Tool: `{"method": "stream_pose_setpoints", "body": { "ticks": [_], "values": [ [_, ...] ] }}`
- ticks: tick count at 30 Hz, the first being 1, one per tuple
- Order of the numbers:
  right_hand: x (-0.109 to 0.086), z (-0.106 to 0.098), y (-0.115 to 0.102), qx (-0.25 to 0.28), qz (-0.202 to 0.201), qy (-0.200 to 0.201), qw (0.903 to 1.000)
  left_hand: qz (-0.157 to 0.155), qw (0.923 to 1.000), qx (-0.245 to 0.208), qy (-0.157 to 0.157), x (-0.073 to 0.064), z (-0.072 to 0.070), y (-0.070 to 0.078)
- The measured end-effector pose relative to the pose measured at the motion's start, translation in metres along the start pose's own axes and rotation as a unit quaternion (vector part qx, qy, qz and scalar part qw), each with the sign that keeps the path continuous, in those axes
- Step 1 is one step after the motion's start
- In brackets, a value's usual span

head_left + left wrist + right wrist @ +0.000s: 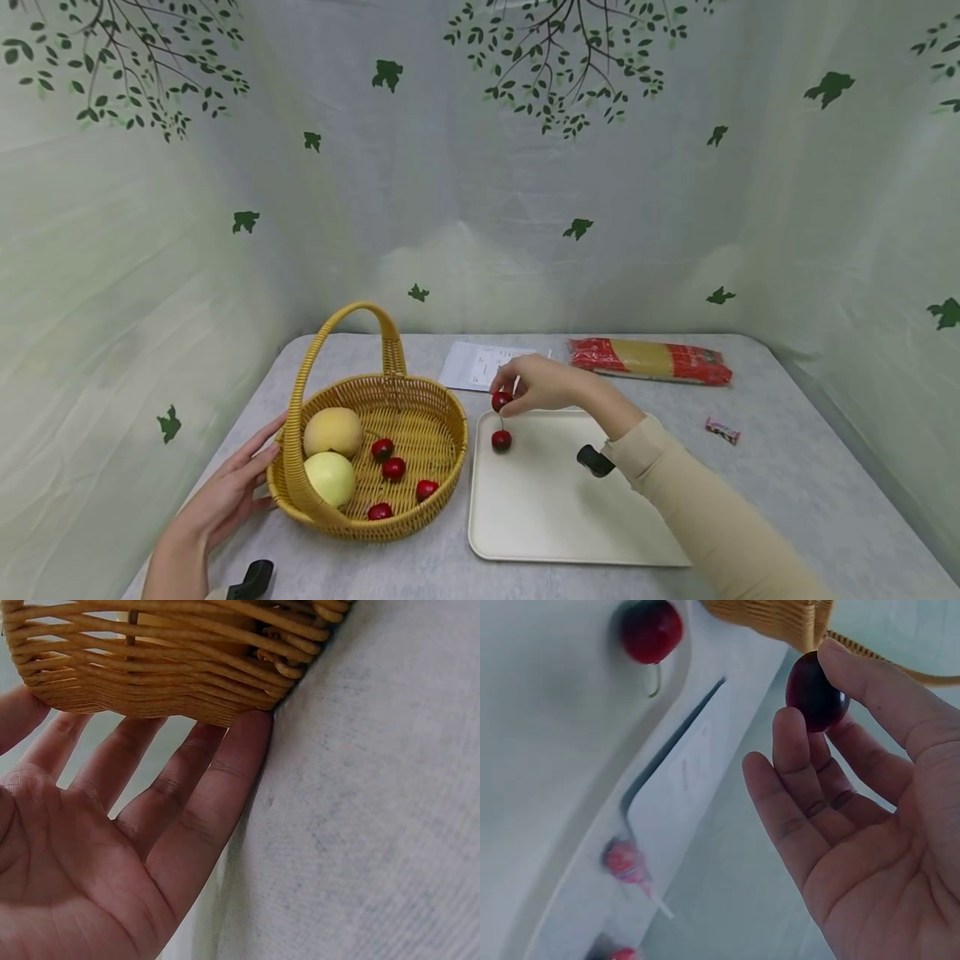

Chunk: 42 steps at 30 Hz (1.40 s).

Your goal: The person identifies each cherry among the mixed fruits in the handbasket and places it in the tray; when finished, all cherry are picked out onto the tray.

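Note:
My right hand pinches a dark red cherry between thumb and fingers, above the far left corner of the cream tray. On the tray just below it lies another cherry, with a green stem in the right wrist view. My left hand touches the left side of the yellow wicker basket, its fingers extended against the weave. Inside the basket sit a tan round fruit, a pale green one and several cherries.
A white printed sheet lies behind the tray, beside a red and gold packet. A small wrapped candy is to the right. In the right wrist view a pink lollipop lies by the tray. The basket's tall handle arches upward.

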State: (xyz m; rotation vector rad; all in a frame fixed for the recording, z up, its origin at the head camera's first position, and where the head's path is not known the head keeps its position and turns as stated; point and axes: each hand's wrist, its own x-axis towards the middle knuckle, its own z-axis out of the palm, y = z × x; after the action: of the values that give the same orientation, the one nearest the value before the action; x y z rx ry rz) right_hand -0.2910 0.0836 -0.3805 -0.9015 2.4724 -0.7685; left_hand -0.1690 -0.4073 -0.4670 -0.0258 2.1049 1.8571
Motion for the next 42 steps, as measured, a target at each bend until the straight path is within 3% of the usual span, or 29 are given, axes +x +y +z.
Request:
{"method": "stream_pose_setpoints", "body": {
  "ticks": [5,15,42],
  "values": [
    [-0.013,0.005,0.016,0.008,0.022,0.014,0.9996,-0.004,1.0,0.0,0.003,0.0,0.001,0.001],
    [-0.025,0.021,0.042,0.02,0.02,0.025,0.9993,0.006,1.0,-0.004,-0.006,-0.001,0.001,-0.002],
    [-0.021,0.044,0.062,0.051,0.032,0.025,0.9979,0.014,0.9999,-0.008,0.002,0.002,0.001,-0.003]
  ]
}}
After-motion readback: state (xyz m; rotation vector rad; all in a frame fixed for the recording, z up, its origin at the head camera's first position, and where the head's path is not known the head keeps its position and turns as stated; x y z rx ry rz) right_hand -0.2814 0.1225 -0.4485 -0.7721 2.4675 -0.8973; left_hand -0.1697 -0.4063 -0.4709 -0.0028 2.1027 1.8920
